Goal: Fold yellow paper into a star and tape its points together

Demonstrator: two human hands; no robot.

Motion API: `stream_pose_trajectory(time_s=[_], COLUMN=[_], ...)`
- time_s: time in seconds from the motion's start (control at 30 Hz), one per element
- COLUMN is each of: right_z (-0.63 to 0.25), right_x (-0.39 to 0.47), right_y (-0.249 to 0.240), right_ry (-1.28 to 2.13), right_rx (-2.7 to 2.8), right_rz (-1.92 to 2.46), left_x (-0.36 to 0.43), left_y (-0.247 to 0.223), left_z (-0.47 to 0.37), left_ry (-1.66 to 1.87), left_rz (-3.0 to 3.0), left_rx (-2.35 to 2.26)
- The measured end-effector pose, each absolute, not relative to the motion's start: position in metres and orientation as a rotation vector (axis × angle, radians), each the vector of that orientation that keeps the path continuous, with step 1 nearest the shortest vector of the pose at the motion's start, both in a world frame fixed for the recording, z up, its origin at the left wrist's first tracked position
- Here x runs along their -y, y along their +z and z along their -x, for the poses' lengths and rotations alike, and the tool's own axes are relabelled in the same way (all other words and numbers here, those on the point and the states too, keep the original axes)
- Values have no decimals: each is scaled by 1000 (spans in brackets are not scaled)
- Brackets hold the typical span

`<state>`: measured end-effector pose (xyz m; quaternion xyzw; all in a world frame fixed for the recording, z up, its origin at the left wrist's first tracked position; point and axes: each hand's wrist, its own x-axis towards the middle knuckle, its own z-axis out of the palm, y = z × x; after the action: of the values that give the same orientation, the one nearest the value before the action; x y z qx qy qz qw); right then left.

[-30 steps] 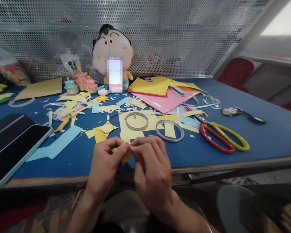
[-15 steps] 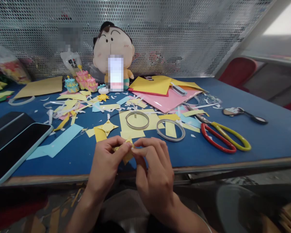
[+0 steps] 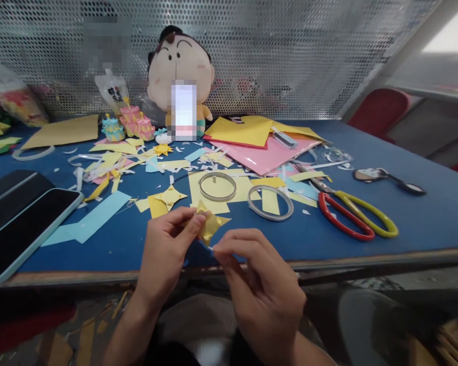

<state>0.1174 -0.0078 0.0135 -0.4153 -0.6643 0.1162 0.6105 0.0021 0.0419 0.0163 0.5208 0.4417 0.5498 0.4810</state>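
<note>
- The folded yellow star (image 3: 212, 227) is up off the counter (image 3: 412, 229), by its near edge, in front of the plush doll (image 3: 181, 61) and well apart from it.
- The left hand (image 3: 164, 244) has hold of it, thumb and forefinger pinched closed on one side, a few points poking free.
- Just beside it, the right hand (image 3: 261, 284) has its fingertips drawn together, seemingly on a white sliver (image 3: 209, 248), too small for me to name; whether that joins the star I can't tell.
- Done, I'd say: the held star's points look formed, and a second star (image 3: 170, 195) lies in front of the doll, nearer to it.
- Ornaments in pink and blue (image 3: 130, 119), just left of the doll, look finished too.
- Left, I'd judge: the held star's last details. The two stars are apart, unjoined.
- The scissors (image 3: 324, 187) lie unused, forward and right of the doll.
</note>
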Motion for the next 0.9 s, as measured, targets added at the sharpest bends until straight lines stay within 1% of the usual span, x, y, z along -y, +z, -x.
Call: stream_pose_trajectory(time_s=[0.2,0.4,0.63,0.9], right_z=[-122,-124,-122,-122], right_x=[-3,-11,-17,-22], right_y=[13,13,7,9], right_ry=[330,283,244,194], right_rx=[1481,1501,1393,1451], right_rz=[1009,1067,1142,1208], left_x=[-43,-41,-40,-38], left_y=[16,22,26,26], left_z=[-4,-6,-6,-7], left_ry=[1317,1281,1272,1265], left_rz=[-1308,-1431,-1513,-1555], left_rx=[-1137,-1212,-1270,-1273])
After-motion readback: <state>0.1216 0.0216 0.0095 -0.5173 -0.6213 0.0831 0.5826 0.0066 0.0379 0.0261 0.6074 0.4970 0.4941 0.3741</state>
